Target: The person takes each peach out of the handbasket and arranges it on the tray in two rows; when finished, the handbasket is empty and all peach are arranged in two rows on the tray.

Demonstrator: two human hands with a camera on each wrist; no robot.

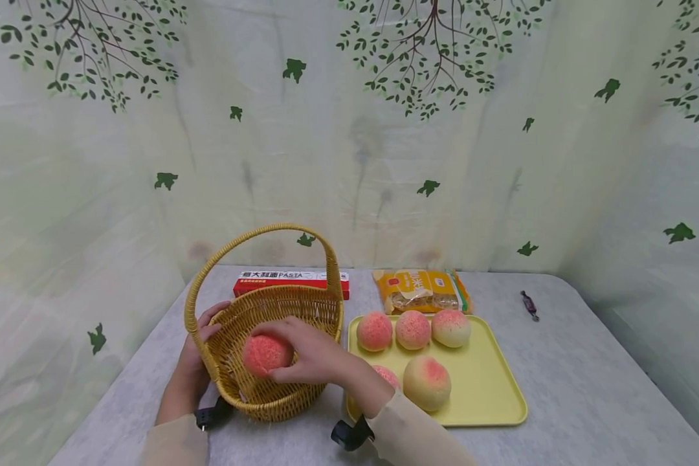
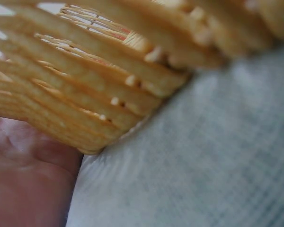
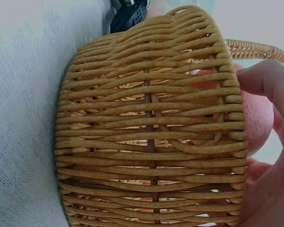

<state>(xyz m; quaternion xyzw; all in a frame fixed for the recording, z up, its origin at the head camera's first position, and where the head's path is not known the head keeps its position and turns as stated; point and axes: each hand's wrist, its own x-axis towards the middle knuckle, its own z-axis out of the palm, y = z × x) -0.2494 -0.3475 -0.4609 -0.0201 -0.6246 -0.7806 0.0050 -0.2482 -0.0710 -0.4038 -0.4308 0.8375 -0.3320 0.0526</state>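
Note:
A pink, speckled peach [image 1: 263,355] is gripped between the thumb and fingers of my right hand [image 1: 309,353], over the opening of a wicker basket [image 1: 291,404]. In the right wrist view the peach [image 3: 258,120] shows just past the basket's rim, with the fingers around it. My left hand [image 1: 200,346] holds the basket's left side near the foot of its arched handle [image 1: 256,232]. Up close in the left wrist view, the palm [image 2: 33,175] lies against the woven wall [image 2: 80,90].
Right of the basket, a yellow tray [image 1: 489,388] carries several more peaches, one partly hidden by my right forearm. Behind stand a red pasta box [image 1: 291,279] and an orange food packet [image 1: 421,291]. A small dark wrapped item [image 1: 529,305] lies far right on the grey table [image 1: 588,388].

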